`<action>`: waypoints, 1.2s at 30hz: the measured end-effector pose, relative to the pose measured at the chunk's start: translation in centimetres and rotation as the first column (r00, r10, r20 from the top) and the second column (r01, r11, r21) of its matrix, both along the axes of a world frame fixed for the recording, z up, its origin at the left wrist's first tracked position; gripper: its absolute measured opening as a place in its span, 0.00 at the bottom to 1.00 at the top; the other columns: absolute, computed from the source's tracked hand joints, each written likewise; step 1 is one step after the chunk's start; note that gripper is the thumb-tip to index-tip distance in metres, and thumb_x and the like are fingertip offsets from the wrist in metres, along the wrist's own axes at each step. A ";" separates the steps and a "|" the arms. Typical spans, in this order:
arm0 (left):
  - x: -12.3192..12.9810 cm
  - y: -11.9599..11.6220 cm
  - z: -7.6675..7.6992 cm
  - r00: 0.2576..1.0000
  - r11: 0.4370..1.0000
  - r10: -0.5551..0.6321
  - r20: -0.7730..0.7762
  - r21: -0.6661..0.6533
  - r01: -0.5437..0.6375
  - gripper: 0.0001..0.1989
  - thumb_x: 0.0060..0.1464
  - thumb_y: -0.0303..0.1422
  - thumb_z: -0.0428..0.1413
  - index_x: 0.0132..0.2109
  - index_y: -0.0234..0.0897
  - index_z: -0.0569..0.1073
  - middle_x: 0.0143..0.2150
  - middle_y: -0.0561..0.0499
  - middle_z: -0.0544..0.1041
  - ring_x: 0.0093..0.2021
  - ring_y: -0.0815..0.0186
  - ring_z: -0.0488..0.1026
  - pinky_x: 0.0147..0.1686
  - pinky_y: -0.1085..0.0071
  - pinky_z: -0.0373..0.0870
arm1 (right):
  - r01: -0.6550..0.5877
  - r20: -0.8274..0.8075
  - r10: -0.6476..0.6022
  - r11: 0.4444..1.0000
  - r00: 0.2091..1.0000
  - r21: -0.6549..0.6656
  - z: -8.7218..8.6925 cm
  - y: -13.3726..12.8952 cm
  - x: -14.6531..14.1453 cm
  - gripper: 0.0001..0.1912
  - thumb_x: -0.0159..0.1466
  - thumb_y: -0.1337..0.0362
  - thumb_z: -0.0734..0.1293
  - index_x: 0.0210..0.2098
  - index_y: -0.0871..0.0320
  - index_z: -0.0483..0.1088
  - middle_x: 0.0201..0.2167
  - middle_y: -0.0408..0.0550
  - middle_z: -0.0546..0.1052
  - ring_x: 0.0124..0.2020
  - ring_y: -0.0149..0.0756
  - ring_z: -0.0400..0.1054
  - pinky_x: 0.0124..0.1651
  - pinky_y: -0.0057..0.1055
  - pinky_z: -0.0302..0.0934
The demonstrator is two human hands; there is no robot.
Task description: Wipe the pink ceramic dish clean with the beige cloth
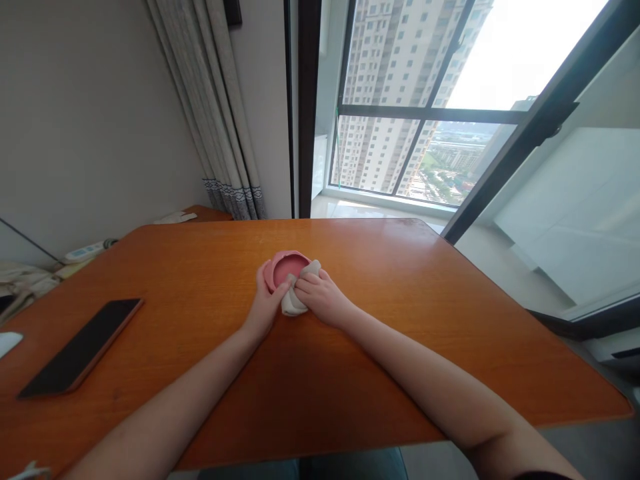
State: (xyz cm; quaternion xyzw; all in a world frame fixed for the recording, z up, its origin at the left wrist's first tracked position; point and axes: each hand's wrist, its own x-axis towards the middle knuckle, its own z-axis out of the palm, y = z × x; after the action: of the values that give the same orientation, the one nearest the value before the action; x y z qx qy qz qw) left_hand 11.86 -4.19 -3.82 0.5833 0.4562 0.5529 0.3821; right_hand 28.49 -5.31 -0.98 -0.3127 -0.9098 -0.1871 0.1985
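A small pink bowl [284,259] with a thick rim is tilted toward me over the middle of the wooden table [380,267]. Around its left side my left hand [265,299] is closed, with the thumb at the near rim. My right hand [324,297] presses a folded whitish cloth [294,305] against the bowl's near right edge. Part of the cloth sticks up beyond my right fingers, and part hangs below the bowl. The fingertips of my left hand behind the bowl are hidden.
A dark phone-like slab [83,347] with a reddish edge lies at the left. A white object [9,343] sits by the left edge, and a white cord [31,472] at the near left corner. Beyond the table are a curtain [220,120] and a window [425,113].
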 end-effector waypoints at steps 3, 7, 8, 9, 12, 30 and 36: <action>-1.1 0.8 0.7 0.994 0.999 -0.012 -0.108 0.042 0.017 0.27 0.52 0.39 0.54 0.57 0.40 0.57 0.59 0.45 0.63 0.60 0.59 0.61 0.61 0.59 0.54 | -0.023 0.025 0.023 1.000 0.999 -0.011 0.4 0.2 0.4 0.12 0.69 0.66 0.54 0.39 0.58 0.68 0.40 0.49 0.73 0.42 0.36 0.59 0.44 0.36 0.49; -2.3 1.3 2.1 0.976 0.992 -0.086 -0.202 0.077 0.104 0.30 0.49 0.38 0.56 0.58 0.38 0.58 0.61 0.44 0.60 0.63 0.57 0.56 0.63 0.58 0.50 | -0.003 0.035 0.002 0.999 0.999 0.045 0.6 0.4 1.0 0.13 0.69 0.67 0.53 0.40 0.57 0.68 0.43 0.49 0.72 0.44 0.36 0.59 0.42 0.36 0.48; -2.3 1.2 2.1 0.978 0.992 -0.103 -0.181 0.053 0.114 0.32 0.50 0.39 0.55 0.60 0.38 0.56 0.61 0.43 0.60 0.63 0.56 0.57 0.62 0.57 0.52 | 0.011 0.030 -0.012 0.999 0.999 0.050 0.5 0.4 1.0 0.13 0.69 0.68 0.53 0.39 0.57 0.68 0.40 0.49 0.73 0.43 0.36 0.59 0.41 0.36 0.47; -2.1 1.1 2.1 0.983 0.992 -0.120 -0.141 0.015 0.124 0.33 0.51 0.41 0.54 0.62 0.39 0.52 0.61 0.43 0.61 0.62 0.56 0.58 0.60 0.56 0.55 | 0.031 0.023 -0.032 0.998 0.999 0.048 0.3 0.4 0.9 0.13 0.69 0.68 0.53 0.37 0.57 0.68 0.38 0.48 0.73 0.42 0.36 0.58 0.40 0.36 0.47; -1.0 0.5 1.1 0.993 0.992 -0.118 0.000 -0.051 0.118 0.37 0.53 0.43 0.52 0.64 0.41 0.44 0.60 0.42 0.62 0.60 0.58 0.61 0.57 0.58 0.61 | 0.103 -0.016 -0.102 0.994 0.995 0.032 -0.2 0.2 0.4 0.12 0.68 0.67 0.54 0.35 0.58 0.69 0.34 0.49 0.72 0.41 0.37 0.58 0.39 0.36 0.46; -0.4 1.4 -0.3 0.995 0.996 -0.073 -0.063 0.038 0.075 0.35 0.53 0.42 0.53 0.63 0.41 0.48 0.66 0.43 0.54 0.65 0.58 0.53 0.62 0.58 0.52 | 0.148 -0.003 -0.148 0.988 0.989 -0.039 -0.6 0.6 0.2 0.10 0.67 0.66 0.57 0.35 0.58 0.69 0.34 0.49 0.71 0.40 0.38 0.58 0.41 0.36 0.48; -1.1 2.3 -0.2 0.993 0.994 -0.086 -0.078 0.058 0.091 0.24 0.54 0.38 0.50 0.56 0.36 0.60 0.59 0.43 0.64 0.61 0.60 0.60 0.62 0.60 0.52 | 0.076 0.019 -0.076 0.997 0.997 -0.025 -0.3 0.6 0.4 0.11 0.68 0.66 0.55 0.37 0.57 0.68 0.38 0.49 0.71 0.40 0.37 0.58 0.41 0.36 0.48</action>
State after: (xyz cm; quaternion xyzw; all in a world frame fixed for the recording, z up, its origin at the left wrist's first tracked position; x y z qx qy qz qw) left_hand 10.71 -1.88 -4.04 0.6347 0.4269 0.5267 0.3708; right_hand 28.88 -4.74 -1.24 -0.3479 -0.9014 -0.1856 0.1789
